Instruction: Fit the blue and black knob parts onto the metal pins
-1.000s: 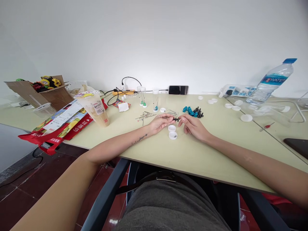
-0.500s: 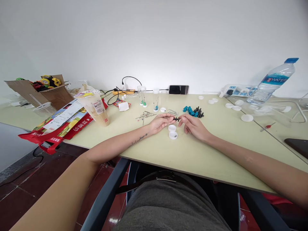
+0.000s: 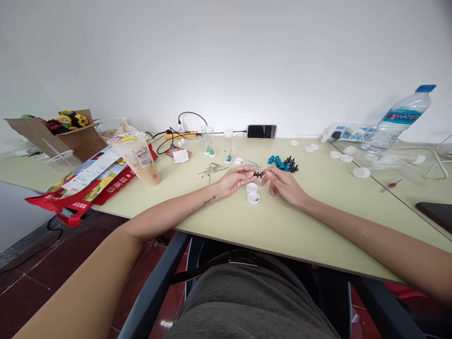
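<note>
Near the middle of the table, my left hand (image 3: 233, 182) pinches a small black flanged piece (image 3: 257, 174) between thumb and fingers. From the other side, my right hand (image 3: 284, 187) is closed with its fingertips at the right end of that piece. Just below the hands lie two round white caps (image 3: 253, 198), the nearer one with small metal bits inside. Behind my right hand is a pile of teal pieces (image 3: 277, 162) and black pieces (image 3: 292, 165). Thin metal pins (image 3: 213, 169) are scattered beyond my left wrist, and more metal wires (image 3: 253, 164) lie behind the fingers.
Clear tubes (image 3: 209, 141) stand at the back near a phone (image 3: 261, 131). At left are a drink cup (image 3: 141, 157), a red bag (image 3: 116, 186) and a cardboard box (image 3: 79, 146). A water bottle (image 3: 399, 120), power strip (image 3: 348, 132) and loose white caps (image 3: 361, 173) sit at right.
</note>
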Demonstrator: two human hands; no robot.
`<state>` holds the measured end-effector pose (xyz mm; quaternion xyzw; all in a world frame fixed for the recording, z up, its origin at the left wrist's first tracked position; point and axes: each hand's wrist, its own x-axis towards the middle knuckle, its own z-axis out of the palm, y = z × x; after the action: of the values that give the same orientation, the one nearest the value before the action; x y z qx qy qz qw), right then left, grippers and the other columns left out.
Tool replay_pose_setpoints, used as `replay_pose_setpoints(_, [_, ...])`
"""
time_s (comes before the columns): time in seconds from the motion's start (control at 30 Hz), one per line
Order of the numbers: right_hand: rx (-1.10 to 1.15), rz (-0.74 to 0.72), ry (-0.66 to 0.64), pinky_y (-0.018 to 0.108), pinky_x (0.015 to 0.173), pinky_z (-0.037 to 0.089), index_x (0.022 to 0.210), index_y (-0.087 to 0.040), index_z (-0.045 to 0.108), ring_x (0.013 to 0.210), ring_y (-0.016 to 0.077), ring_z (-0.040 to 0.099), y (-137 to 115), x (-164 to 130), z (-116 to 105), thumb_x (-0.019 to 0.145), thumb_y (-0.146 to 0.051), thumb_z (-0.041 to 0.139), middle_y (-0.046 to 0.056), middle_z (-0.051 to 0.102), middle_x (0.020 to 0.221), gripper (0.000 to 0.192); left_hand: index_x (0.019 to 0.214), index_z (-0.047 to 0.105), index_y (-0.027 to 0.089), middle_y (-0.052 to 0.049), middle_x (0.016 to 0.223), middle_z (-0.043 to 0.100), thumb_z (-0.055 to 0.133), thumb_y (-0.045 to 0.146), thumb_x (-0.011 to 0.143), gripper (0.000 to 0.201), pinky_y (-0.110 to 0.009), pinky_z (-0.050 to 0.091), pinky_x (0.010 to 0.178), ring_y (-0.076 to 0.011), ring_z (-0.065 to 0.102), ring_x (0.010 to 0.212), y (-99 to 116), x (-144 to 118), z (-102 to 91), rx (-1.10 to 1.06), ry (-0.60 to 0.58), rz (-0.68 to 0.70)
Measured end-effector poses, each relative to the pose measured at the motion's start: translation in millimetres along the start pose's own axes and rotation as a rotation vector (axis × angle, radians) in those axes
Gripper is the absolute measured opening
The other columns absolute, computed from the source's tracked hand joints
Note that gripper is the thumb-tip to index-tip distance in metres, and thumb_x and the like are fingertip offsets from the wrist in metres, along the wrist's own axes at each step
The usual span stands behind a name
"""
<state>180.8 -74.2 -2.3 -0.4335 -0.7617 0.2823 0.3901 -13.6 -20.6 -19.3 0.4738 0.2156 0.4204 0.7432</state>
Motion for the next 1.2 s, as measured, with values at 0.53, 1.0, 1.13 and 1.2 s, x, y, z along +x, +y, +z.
replay_pose_setpoints(0.53, [0.0,0.004,-0.008,0.027,0.045,0.04,0.098,-0.022,0.053,0.045,0.0105,0.052,-0.4,0.2,0.1,0.091,-0.056,0.032,0.004,0.065,0.087,0.041,0.085,0.067,0.011,-0.004,0.084,0.065,0.067,0.006,0.07,0.015,-0.033,0.039,0.101,-0.0136,0.065,0.085,-0.5,0.3,0.4,-0.007,-0.001,-0.003])
replay_pose_setpoints(1.0, [0.0,0.011,-0.015,0.027,0.044,0.039,0.096,-0.022,0.053,0.046,0.0107,0.052,-0.5,0.1,-0.2,0.091,-0.054,0.032,0.004,0.065,0.087,0.038,0.084,0.067,0.011,-0.004,0.085,0.065,0.066,0.006,0.071,0.014,-0.033,0.041,0.1,-0.0137,0.065,0.084,1.3,-0.7,1.8,0.006,0.005,-0.002])
replay_pose_setpoints(1.13, [0.0,0.012,-0.01,0.027,0.045,0.039,0.096,-0.022,0.053,0.045,0.0108,0.052,-0.8,0.0,0.1,0.091,-0.055,0.032,0.004,0.065,0.086,0.039,0.084,0.067,0.011,-0.005,0.086,0.065,0.066,0.006,0.071,0.015,-0.033,0.041,0.1,-0.0134,0.065,0.084,1.1,-0.6,1.6,0.002,0.004,-0.004])
replay_pose_setpoints(1.2, [0.0,0.011,-0.01,0.027,0.045,0.039,0.096,-0.021,0.053,0.045,0.0104,0.052,-1.0,0.1,0.2,0.091,-0.054,0.032,0.004,0.065,0.087,0.039,0.084,0.067,0.011,-0.005,0.086,0.066,0.067,0.006,0.07,0.015,-0.033,0.041,0.1,-0.0136,0.065,0.084,1.0,-0.6,1.4,-0.001,0.003,-0.002])
